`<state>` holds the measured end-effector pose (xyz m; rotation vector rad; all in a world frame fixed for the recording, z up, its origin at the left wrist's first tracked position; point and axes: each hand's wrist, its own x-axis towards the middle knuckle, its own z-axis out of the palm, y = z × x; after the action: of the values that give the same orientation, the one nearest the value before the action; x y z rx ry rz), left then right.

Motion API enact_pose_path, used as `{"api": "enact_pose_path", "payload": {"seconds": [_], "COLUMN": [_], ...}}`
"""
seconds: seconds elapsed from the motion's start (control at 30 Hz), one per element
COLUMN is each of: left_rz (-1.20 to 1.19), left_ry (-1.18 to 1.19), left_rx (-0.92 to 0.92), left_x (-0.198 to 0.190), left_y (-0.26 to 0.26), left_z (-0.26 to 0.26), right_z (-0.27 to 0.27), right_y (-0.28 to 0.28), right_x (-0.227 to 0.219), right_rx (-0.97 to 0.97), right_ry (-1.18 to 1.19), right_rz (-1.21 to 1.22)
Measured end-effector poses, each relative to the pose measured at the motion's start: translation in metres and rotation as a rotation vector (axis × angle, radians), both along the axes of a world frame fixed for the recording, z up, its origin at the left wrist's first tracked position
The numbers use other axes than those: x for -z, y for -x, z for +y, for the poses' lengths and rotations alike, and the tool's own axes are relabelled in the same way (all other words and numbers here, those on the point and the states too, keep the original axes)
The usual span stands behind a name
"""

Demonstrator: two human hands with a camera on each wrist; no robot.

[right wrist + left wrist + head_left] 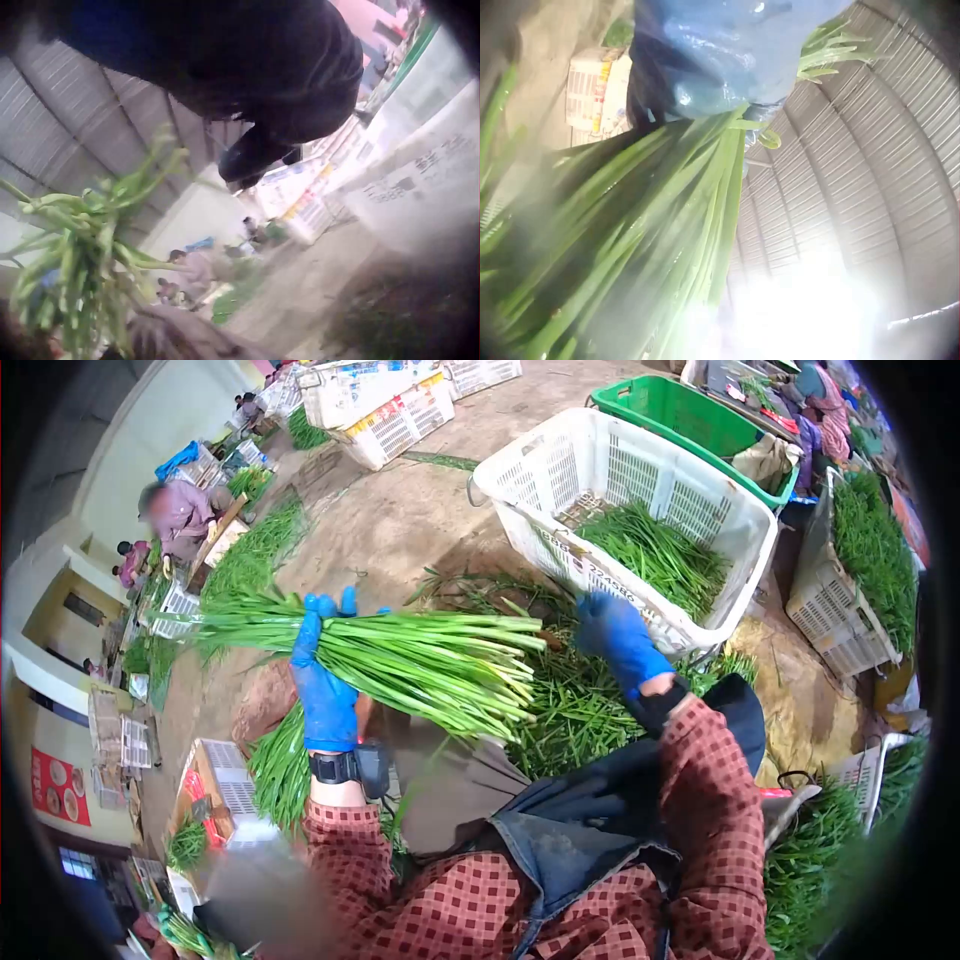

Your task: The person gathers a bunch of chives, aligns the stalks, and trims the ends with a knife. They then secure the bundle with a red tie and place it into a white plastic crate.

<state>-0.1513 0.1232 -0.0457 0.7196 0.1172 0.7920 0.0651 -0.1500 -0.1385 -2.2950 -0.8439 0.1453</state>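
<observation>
My left hand [328, 680], in a blue glove, grips a thick bunch of chives [430, 660] around its middle. In the head view the pale cut ends face right and the leafy tips trail left. Long flat leaves [667, 217] hang below the glove in the left wrist view. My right hand [622, 642], also blue-gloved, is apart from the bunch, near the front wall of a white crate. Its fingers look bent but are blurred and dark; I cannot tell whether they pinch anything. The stem ends [75, 247] show left of it in the right wrist view.
The white crate [520, 510] holds more chives [660, 555], with a green crate [660, 405] behind it. Loose greens [570, 710] lie heaped below my hands. Filled crates [845, 620] stand at the right. Another person [180, 515] sits at the far left beside piled greens.
</observation>
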Motion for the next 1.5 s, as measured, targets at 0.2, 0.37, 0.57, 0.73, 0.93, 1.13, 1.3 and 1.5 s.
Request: {"api": "enact_pose_path", "payload": {"seconds": [0.2,0.37,0.57,0.73,0.93,1.13,1.3,1.5], "left_rz": [-0.127,-0.186,-0.112,-0.132,-0.229,-0.142,0.114,0.152], "left_ry": [-0.017,0.021,0.083,0.100,0.052,0.046,0.021,0.129], "left_rx": [0.058,0.103,0.045,-0.054,0.052,0.157,0.025,-0.083], "left_x": [0.006,0.003,0.009,0.007,0.022,0.014,0.022,0.032], "left_y": [0.010,-0.008,-0.001,0.008,0.010,0.000,0.002,0.010], "left_z": [0.019,0.002,-0.004,0.002,0.013,-0.013,-0.015,-0.004], "right_z": [-0.013,0.031,0.030,-0.017,-0.004,0.050,0.046,-0.008], "right_y": [0.059,0.086,0.089,0.020,0.044,0.056,0.031,-0.003], "right_x": [-0.025,-0.052,-0.040,0.006,-0.032,-0.040,-0.055,-0.035], "right_rx": [-0.289,-0.364,-0.198,0.004,-0.436,-0.502,-0.212,0.053], "right_ry": [-0.567,-0.486,-0.857,-0.275,-0.569,-0.660,-0.643,-0.530], "right_rz": [0.411,0.005,0.539,0.288,0.479,0.586,0.684,0.606]}}
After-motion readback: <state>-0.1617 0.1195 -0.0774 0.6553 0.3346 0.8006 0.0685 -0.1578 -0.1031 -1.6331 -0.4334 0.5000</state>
